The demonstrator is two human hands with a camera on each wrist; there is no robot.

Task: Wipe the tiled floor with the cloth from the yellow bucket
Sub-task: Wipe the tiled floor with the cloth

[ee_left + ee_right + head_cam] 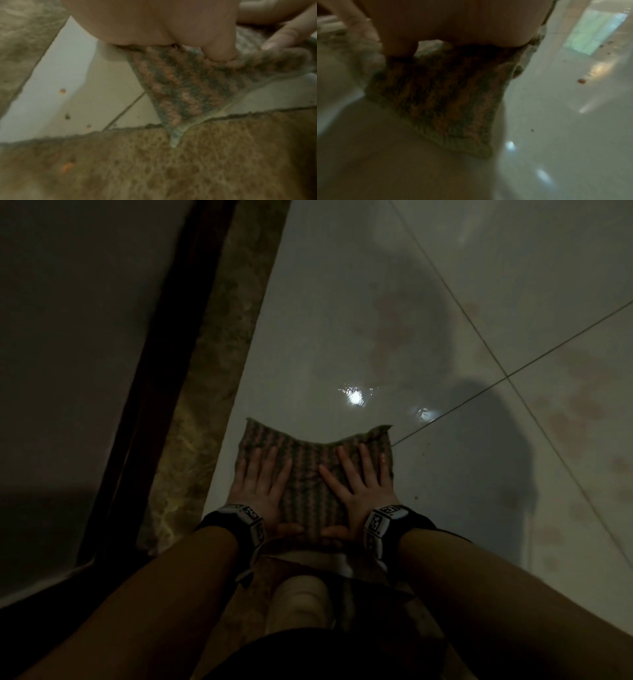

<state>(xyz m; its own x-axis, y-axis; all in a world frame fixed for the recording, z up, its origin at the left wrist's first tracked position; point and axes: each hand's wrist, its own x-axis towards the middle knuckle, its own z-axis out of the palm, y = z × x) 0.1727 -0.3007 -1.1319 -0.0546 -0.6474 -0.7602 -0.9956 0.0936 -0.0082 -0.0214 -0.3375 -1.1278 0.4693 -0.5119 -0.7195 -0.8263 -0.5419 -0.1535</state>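
Observation:
A striped pink-and-green cloth (pixel 308 470) lies spread flat on the pale tiled floor (pixel 342 320) in front of me. My left hand (pixel 257 487) presses on its left half with fingers straight and spread. My right hand (pixel 359 484) presses on its right half the same way. The left wrist view shows the cloth (pixel 185 86) under my palm with a corner lifted over a brown stone strip (pixel 171 169). In the blurred right wrist view the cloth (pixel 447 97) lies under my palm. The yellow bucket is not in view.
A brown marbled stone border (pixel 212 405) and a dark frame (pixel 154 371) run along the left of the cloth. Wet glare spots (pixel 354 397) sit just beyond it. Faint reddish stains (pixel 575 412) and small crumbs (pixel 581 81) mark the tiles to the right. My knee (pixel 301 594) is below my wrists.

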